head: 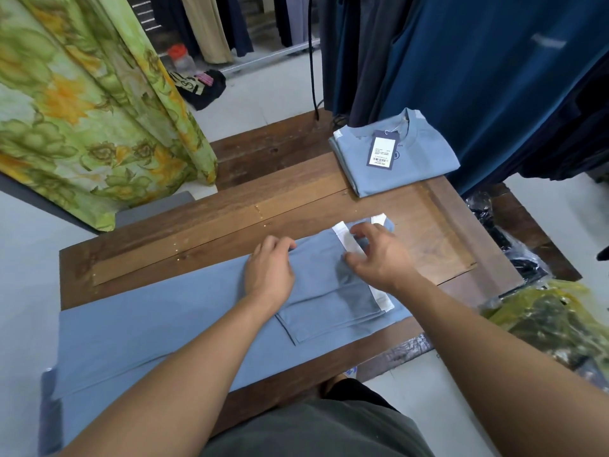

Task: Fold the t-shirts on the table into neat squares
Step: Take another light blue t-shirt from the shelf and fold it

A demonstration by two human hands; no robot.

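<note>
A light blue t-shirt (pixel 158 328) with white shoulder strips lies lengthwise across the wooden table (pixel 296 199), its sleeves folded in over the back. My left hand (pixel 268 270) rests on the shirt's far edge, its fingertips curled over the cloth. My right hand (pixel 379 255) hovers over the white strip near the collar end, fingers spread and bent, holding nothing that I can see. A second light blue t-shirt (pixel 405 163) lies folded into a square at the table's far right, a paper tag on top.
A green and yellow floral cloth (pixel 82 103) hangs at the left. Dark blue garments (pixel 494 77) hang over the table's far right corner. Plastic-wrapped clothes (pixel 560 318) sit to the right of the table. A dark bag and a jar stand on the floor beyond.
</note>
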